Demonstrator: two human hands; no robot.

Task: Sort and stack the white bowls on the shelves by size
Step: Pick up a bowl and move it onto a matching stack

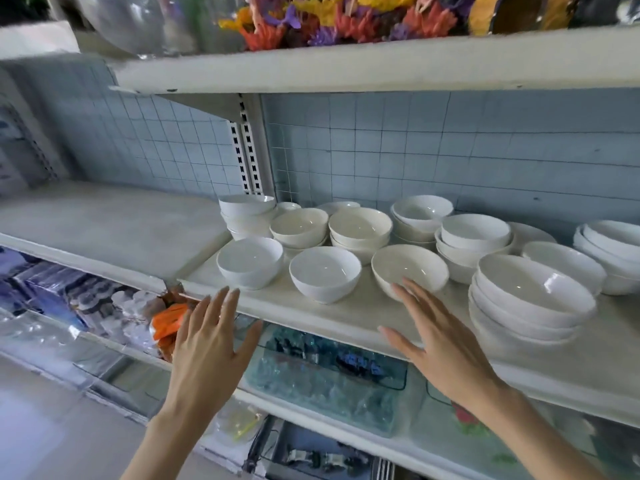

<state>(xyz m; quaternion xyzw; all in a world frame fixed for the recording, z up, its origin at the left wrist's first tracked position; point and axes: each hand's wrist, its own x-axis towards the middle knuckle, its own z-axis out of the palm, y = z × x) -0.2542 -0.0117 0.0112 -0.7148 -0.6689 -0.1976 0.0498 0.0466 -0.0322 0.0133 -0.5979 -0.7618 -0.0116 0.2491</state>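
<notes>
white middle shelf [311, 317], single white bowls [325, 273] at front, stacked bowls [530, 299] behind & right

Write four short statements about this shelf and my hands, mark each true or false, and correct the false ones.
1. The left hand and the right hand are both open and hold nothing. True.
2. Every bowl sits in a stack. False: three single bowls stand along the front of the shelf.
3. The upper shelf holds white bowls. False: it carries colourful decorations.
4. The back panel is pale blue with a grid pattern. True.
</notes>
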